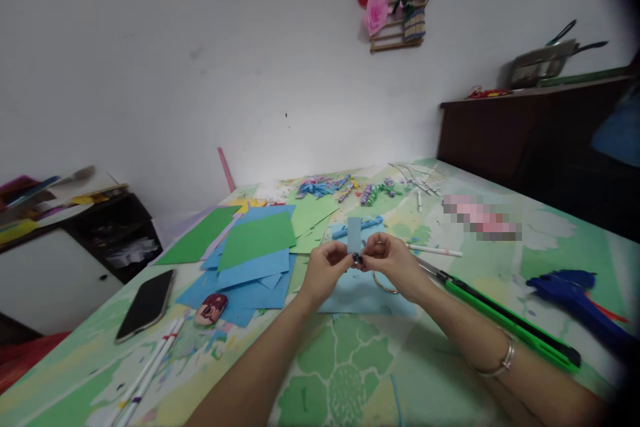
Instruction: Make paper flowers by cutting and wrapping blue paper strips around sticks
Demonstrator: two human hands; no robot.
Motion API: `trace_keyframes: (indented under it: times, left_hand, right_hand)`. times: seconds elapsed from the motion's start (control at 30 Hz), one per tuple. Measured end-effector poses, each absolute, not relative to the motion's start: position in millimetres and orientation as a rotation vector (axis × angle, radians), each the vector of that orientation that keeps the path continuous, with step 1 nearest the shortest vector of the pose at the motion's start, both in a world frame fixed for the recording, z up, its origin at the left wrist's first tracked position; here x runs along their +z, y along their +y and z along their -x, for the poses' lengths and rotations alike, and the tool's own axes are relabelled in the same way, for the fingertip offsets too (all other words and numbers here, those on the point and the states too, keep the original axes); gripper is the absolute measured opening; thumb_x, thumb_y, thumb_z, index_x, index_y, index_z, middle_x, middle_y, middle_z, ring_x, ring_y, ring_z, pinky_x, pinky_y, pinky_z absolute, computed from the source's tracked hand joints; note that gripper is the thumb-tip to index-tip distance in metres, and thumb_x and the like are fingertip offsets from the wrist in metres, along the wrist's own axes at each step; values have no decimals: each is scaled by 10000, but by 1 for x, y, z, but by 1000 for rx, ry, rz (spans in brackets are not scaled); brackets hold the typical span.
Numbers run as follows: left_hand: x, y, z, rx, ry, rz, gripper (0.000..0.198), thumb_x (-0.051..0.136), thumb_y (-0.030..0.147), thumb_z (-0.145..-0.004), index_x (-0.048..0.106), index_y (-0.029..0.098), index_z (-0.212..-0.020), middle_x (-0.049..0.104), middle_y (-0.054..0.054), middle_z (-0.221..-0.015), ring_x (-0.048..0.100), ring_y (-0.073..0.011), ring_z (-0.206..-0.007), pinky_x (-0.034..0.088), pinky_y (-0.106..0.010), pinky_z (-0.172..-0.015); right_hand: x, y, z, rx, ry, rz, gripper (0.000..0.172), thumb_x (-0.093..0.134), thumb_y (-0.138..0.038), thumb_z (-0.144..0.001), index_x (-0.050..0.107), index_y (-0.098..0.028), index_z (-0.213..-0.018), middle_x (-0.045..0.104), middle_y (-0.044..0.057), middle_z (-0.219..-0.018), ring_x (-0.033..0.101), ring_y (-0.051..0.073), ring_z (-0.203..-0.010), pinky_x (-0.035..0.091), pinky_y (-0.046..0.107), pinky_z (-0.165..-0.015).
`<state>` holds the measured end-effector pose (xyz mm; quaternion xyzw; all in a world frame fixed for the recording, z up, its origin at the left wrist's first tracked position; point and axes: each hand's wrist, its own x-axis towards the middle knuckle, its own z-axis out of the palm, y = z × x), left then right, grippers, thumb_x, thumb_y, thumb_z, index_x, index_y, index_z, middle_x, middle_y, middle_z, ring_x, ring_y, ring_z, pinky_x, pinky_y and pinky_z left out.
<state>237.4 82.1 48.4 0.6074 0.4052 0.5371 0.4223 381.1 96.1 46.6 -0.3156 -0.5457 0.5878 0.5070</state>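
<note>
Over the middle of the table, my left hand [326, 272] and my right hand [393, 265] meet at the fingertips. Both are closed on a short light blue paper strip [354, 235], which stands upright between them. A small dark thing [357, 258] shows at its lower end, too small to name. Beneath my hands lies a light blue sheet [345, 297], with a gold-coloured ring [384, 283] partly hidden by my right hand. Just beyond are rolled blue paper pieces [357, 228]. A green utility knife [510, 320] lies beside my right forearm.
Green sheets [257, 237] and blue sheets [270, 280] overlap on the left, near a phone [147, 305], a pink-and-maroon case [211, 309] and white sticks [150, 370]. Paper curls [320, 187] lie at the back. A blue-handled tool [580, 300] rests at right.
</note>
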Motion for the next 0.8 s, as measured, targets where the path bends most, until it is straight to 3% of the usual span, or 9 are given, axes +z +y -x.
trace_keyframes:
  times: [0.13, 0.23, 0.33, 0.47, 0.8]
  left_hand:
    - [48, 86, -235, 1351, 1057, -1491, 163, 672, 242, -642, 561, 124, -623, 614, -17, -540, 572, -114, -517, 406, -209, -497]
    - [51, 88, -232, 1395, 1031, -1392, 190, 668, 253, -649, 531, 124, -621, 632, -35, -567, 590, -124, -515, 408, -209, -480]
    - [53, 88, -229, 1398, 993, -1251, 208, 668, 265, -652, 523, 124, -701, 670, -67, -680, 626, -145, -560, 440, -219, -502]
    - [56, 86, -226, 1371, 982, -1181, 238, 670, 250, -650, 540, 111, -793, 674, -79, -694, 633, -147, -574, 456, -222, -532]
    - [57, 91, -224, 1416, 1039, -1228, 252, 563, 102, -635, 517, 124, -882, 662, -45, -692, 544, -79, -515, 371, -202, -514]
  right_hand:
    - [44, 103, -386, 1234, -1490, 868, 263, 622, -183, -583, 397, -199, -717, 604, -23, -643, 614, 149, -614, 464, 284, -618]
    - [41, 111, -395, 708, -1925, 1280, 144, 527, -128, -635, 439, -197, -726, 613, -1, -714, 597, 145, -696, 419, 256, -642]
    - [36, 118, -405, 345, -2190, 1593, 144, 555, -109, -603, 503, -181, -717, 606, 55, -797, 576, 192, -774, 369, 258, -623]
    - [28, 122, -413, 326, -2220, 1768, 254, 654, -170, -539, 542, -153, -766, 599, 127, -841, 576, 249, -767, 315, 256, -544]
    - [40, 124, -418, 436, -2177, 1877, 371, 611, -274, -571, 558, -133, -911, 629, 132, -794, 585, 239, -702, 313, 251, -480]
